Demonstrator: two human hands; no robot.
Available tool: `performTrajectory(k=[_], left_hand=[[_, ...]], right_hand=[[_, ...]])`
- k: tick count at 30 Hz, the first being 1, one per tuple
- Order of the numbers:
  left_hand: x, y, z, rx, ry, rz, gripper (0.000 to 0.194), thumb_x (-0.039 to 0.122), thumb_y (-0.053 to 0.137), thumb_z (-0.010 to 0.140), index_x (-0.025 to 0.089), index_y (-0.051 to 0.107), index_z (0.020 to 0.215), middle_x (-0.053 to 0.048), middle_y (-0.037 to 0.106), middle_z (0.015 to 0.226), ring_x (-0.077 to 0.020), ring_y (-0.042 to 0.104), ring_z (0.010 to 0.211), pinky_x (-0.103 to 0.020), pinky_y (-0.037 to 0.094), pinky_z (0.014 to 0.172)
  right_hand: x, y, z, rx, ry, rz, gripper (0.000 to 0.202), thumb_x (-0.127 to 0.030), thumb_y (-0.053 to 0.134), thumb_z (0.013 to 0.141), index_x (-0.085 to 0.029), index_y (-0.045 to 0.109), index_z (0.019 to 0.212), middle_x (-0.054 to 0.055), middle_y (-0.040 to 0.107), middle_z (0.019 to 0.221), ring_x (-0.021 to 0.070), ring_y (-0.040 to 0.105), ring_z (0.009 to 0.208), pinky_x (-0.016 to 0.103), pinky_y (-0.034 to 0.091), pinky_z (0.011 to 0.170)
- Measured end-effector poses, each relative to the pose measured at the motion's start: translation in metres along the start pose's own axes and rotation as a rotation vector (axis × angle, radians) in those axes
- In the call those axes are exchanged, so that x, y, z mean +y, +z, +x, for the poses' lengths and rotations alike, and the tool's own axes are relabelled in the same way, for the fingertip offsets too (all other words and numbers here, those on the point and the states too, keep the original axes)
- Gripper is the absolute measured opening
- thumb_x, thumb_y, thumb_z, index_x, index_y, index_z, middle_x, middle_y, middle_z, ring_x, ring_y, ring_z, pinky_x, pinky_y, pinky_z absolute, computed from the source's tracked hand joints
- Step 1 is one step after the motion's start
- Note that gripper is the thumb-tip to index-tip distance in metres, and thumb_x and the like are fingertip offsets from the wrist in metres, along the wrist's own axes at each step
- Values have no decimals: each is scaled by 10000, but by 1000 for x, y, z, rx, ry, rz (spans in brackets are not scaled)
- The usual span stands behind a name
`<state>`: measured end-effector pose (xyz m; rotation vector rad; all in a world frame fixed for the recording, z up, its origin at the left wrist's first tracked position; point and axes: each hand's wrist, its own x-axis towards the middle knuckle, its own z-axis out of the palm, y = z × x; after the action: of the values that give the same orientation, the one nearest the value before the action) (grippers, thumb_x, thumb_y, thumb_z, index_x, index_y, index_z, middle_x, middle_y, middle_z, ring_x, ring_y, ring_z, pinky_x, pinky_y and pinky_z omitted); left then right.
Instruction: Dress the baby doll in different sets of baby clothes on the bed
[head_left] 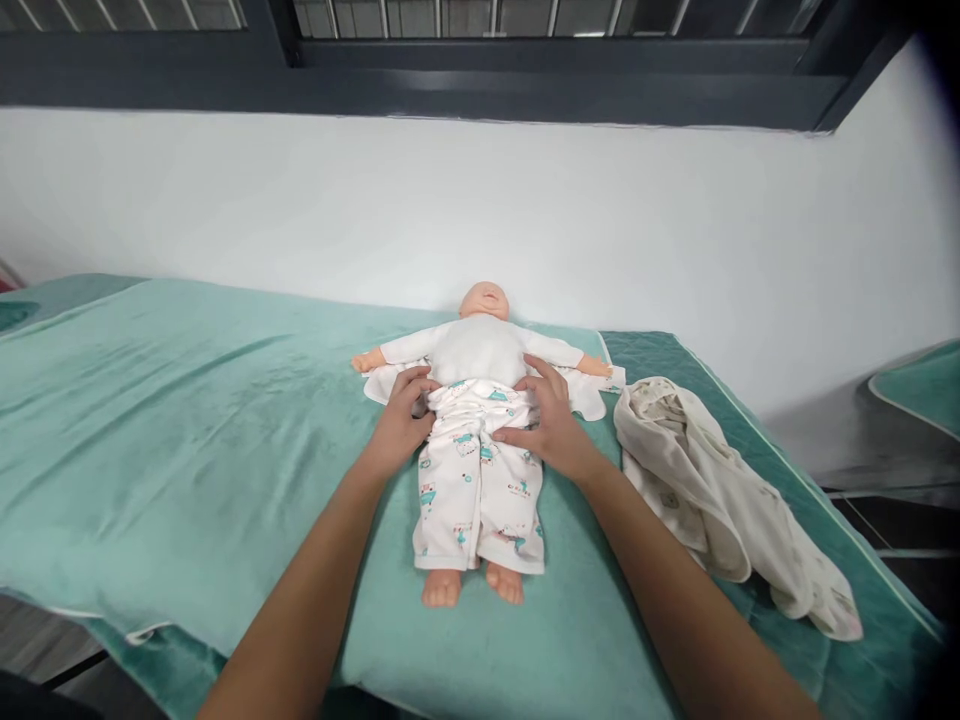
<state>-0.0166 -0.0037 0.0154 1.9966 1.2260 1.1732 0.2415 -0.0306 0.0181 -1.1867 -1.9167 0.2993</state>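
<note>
A baby doll (484, 350) lies on its back on a green bed cover, head toward the wall, arms spread and bare feet toward me. It wears a white long-sleeved top and white patterned trousers (480, 500). My left hand (409, 415) rests at the left side of the trousers' waist, its fingers bent and apart. On the right side, my right hand (546, 415) touches the waist and upper leg of the trousers with spread fingers. A white printed garment (589, 395) is spread beneath the doll's upper body and arms.
A crumpled cream cloth garment (712, 490) lies on the bed right of the doll. The green cover (187, 430) stretches to the left. Behind stands a white wall (300, 210) below a dark barred window frame (525, 90).
</note>
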Motion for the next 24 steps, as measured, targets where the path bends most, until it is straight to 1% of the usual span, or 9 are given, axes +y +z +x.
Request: performTrajectory(k=[2,4,8,11,14,16,20,24], left_hand=[[1,0,0,-13,-2,-3,297,136,564,780,250,603,1051,-66,386,1416,-222,369,1379,-357,395,1078],[1,0,1,-33,-2,-9,293,135,556,788,250,598,1055,-67,385,1401,-216,394,1350,-341,416,1045],[0,3,3,-46,14,-3,228,104,552,759,220,591,951,-72,411,1344,-216,437,1292,-312,452,963],[0,5,3,4,53,51,142,74,542,730,194,553,806,-74,437,1275,-209,498,1173,-316,460,904],[0,7,0,95,145,123,182,18,524,678,194,504,723,-52,507,1106,-192,524,1050,-323,442,878],[0,7,-2,147,199,139,224,-15,506,637,199,490,703,-32,527,989,-182,529,973,-318,433,845],[1,7,-4,193,232,147,267,-35,480,593,203,500,712,-19,521,915,-175,526,902,-305,423,787],[2,7,-6,211,213,190,293,-36,456,567,207,499,724,-14,505,888,-170,519,861,-296,425,757]], right_hand=[[-4,0,1,8,-31,-75,495,-540,804,692,-258,524,989,78,336,1537,319,272,1419,508,270,1142],[-9,0,1,26,-60,-149,423,-510,805,707,-247,521,877,69,401,1485,323,326,1365,497,302,1105],[-18,2,-2,86,-125,-305,333,-427,781,760,-226,515,767,76,539,1298,299,433,1194,449,356,992],[-21,6,-5,134,-185,-427,248,-321,760,774,-216,537,747,78,596,1123,264,473,1037,406,359,891],[-22,9,-7,162,-246,-517,143,-218,682,806,-214,555,741,63,611,977,230,472,919,380,333,833],[-22,9,-8,149,-273,-566,126,-185,626,825,-214,551,728,53,612,887,219,469,873,374,318,815],[-19,6,-8,116,-247,-626,150,-208,602,837,-214,532,704,30,591,724,213,473,806,368,301,779],[-18,4,-9,93,-182,-647,174,-265,624,840,-214,530,703,19,617,708,212,494,802,368,290,774]])
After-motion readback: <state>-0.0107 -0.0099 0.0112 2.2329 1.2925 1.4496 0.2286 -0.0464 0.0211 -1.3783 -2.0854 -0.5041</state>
